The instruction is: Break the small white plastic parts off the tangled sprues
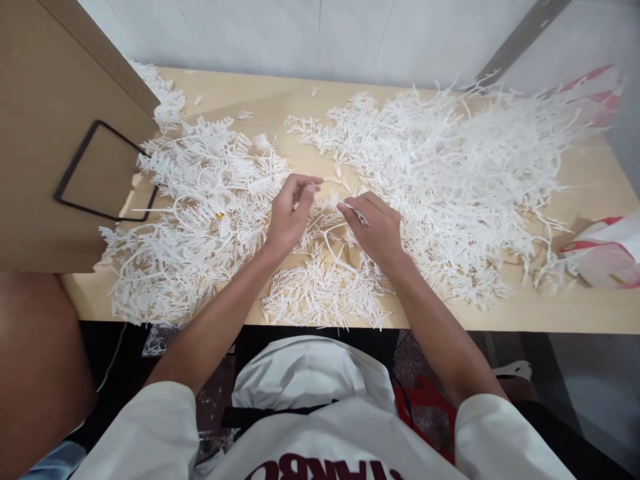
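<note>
Many white bits, btwn L hand – half-open – & R hand, gripping silvery item

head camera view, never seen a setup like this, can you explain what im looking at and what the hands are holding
There is no robot here. One camera worn on a person's head looks forward and down, so their left hand is on the left and their right hand on the right, both bare.

On the table lie thin white strands, some branched, in a left pile, a larger right pile and a small heap nearest the person. A cardboard panel stands at the left, a red-and-white bag at the right.

The right hand seems to pinch a small pale item, too small to identify. Whether the left hand holds anything, I cannot tell.
</note>
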A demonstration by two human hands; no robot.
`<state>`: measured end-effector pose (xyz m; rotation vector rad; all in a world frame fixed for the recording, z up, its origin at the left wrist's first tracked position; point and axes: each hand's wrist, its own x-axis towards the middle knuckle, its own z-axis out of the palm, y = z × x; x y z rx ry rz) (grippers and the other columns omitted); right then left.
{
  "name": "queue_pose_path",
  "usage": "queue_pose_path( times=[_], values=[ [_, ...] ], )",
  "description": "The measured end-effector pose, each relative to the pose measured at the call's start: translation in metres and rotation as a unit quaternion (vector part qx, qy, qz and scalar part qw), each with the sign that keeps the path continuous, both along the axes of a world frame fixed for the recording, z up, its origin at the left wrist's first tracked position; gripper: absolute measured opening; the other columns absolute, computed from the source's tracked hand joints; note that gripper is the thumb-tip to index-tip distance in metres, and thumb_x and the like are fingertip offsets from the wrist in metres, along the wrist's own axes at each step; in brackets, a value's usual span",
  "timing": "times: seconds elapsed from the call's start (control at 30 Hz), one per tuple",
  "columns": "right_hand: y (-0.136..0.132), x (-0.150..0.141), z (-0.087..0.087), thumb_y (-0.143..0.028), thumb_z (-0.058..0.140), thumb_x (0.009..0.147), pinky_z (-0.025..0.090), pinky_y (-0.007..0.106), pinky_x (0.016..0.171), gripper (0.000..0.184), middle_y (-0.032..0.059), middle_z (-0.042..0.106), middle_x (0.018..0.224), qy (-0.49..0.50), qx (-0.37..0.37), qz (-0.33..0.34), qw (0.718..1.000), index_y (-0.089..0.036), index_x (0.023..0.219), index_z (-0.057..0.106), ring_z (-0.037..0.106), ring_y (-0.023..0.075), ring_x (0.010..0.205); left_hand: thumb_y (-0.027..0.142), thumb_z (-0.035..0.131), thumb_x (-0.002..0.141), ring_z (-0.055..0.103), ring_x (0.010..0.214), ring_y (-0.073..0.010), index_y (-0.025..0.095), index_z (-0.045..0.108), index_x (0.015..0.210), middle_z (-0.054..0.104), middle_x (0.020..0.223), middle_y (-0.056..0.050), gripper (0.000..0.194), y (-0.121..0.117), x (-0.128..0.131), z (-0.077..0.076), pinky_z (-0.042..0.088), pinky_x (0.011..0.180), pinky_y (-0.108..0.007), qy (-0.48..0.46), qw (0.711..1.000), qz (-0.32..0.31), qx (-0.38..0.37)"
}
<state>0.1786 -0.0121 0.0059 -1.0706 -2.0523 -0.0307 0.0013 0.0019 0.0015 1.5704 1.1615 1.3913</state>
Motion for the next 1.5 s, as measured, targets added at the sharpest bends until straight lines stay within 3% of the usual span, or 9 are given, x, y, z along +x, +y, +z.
queue_pose_path(
  times=[0.13,0.27,0.53,0.67,0.9,1.03,1.27,1.37,1.5],
  values=[
    [0.002,0.000,-0.001,-0.029,0.052,0.092,0.045,0.022,0.062,0.017,0.0003,0.063,0.080,-0.002,-0.031,0.013,0.999,-0.020,0.093,0.067,0.058,0.0086,0.070,0.041,0.046,0.092,0.047,0.127,-0.0174,0.027,0.054,0.117,0.052,0.134,-0.005,0.030,-0.004,-0.001,0.006,0.043,0.100,-0.036,0.123,0.986,-0.015,0.107],
    [0.002,0.000,-0.005,-0.024,0.054,0.091,0.047,0.022,0.064,0.014,-0.0006,0.066,0.083,0.004,-0.032,-0.002,0.999,-0.022,0.094,0.067,0.061,0.0089,0.073,0.039,0.051,0.090,0.059,0.102,-0.0129,0.024,0.061,0.109,0.067,0.107,-0.002,0.026,-0.006,0.002,0.002,0.046,0.092,-0.030,0.212,0.961,-0.078,0.162],
    [0.002,0.000,-0.010,-0.031,0.064,0.082,0.046,0.022,0.057,0.015,-0.0019,0.064,0.075,0.076,-0.037,-0.089,0.992,-0.021,0.088,0.055,0.063,0.0110,0.067,0.037,0.051,0.090,0.060,0.089,-0.0122,0.022,0.064,0.106,0.068,0.097,-0.003,0.026,-0.011,0.008,-0.003,0.047,0.082,-0.028,0.261,0.939,-0.024,0.224],
    [0.003,0.002,-0.007,-0.037,0.061,0.084,0.040,0.023,0.052,0.018,-0.0022,0.062,0.070,0.019,-0.053,-0.084,0.995,-0.021,0.084,0.052,0.059,0.0102,0.059,0.044,0.047,0.090,0.057,0.083,-0.0134,0.023,0.064,0.108,0.064,0.090,-0.004,0.033,-0.013,0.009,-0.002,0.045,0.075,-0.028,0.281,0.943,-0.042,0.176],
    [0.003,-0.002,-0.006,-0.030,0.057,0.089,0.042,0.024,0.063,0.012,-0.0006,0.067,0.080,-0.009,-0.083,-0.023,0.996,-0.020,0.090,0.063,0.060,0.0101,0.071,0.039,0.051,0.090,0.059,0.074,-0.0106,0.022,0.065,0.085,0.067,0.082,0.000,0.023,-0.011,0.009,-0.003,0.044,0.068,-0.025,0.174,0.978,-0.036,0.107],
    [0.002,-0.001,-0.003,-0.029,0.052,0.092,0.034,0.024,0.056,0.024,-0.0009,0.060,0.067,-0.062,-0.096,-0.016,0.993,-0.017,0.074,0.061,0.052,0.0090,0.060,0.039,0.052,0.089,0.058,0.072,-0.0093,0.021,0.064,0.083,0.067,0.080,-0.001,0.023,-0.012,0.010,0.001,0.044,0.067,-0.024,0.144,0.987,-0.031,0.071],
    [0.000,-0.001,0.001,-0.034,0.046,0.095,0.031,0.024,0.053,0.035,-0.0005,0.054,0.061,-0.056,-0.071,0.009,0.996,-0.017,0.065,0.055,0.046,0.0080,0.056,0.048,0.048,0.089,0.061,0.065,-0.0079,0.018,0.055,0.087,0.062,0.077,-0.001,0.030,0.001,0.001,-0.003,0.048,0.064,-0.022,-0.021,0.998,-0.023,-0.059],
    [0.000,-0.003,0.001,-0.040,0.045,0.095,0.033,0.023,0.054,0.037,-0.0003,0.055,0.062,-0.040,-0.072,-0.010,0.997,-0.017,0.068,0.056,0.047,0.0082,0.057,0.048,0.047,0.090,0.064,0.085,-0.0118,0.021,0.056,0.103,0.065,0.098,-0.005,0.032,0.006,-0.009,-0.001,0.050,0.080,-0.028,0.018,0.999,0.027,0.002],
    [0.001,-0.002,-0.002,-0.041,0.046,0.094,0.035,0.023,0.057,0.033,0.0000,0.058,0.068,-0.032,-0.097,-0.018,0.995,-0.017,0.076,0.059,0.050,0.0088,0.060,0.051,0.044,0.090,0.050,0.122,-0.0195,0.026,0.059,0.113,0.058,0.127,-0.004,0.037,0.000,-0.011,0.008,0.036,0.105,-0.040,0.176,0.978,0.054,0.102]
  ],
)
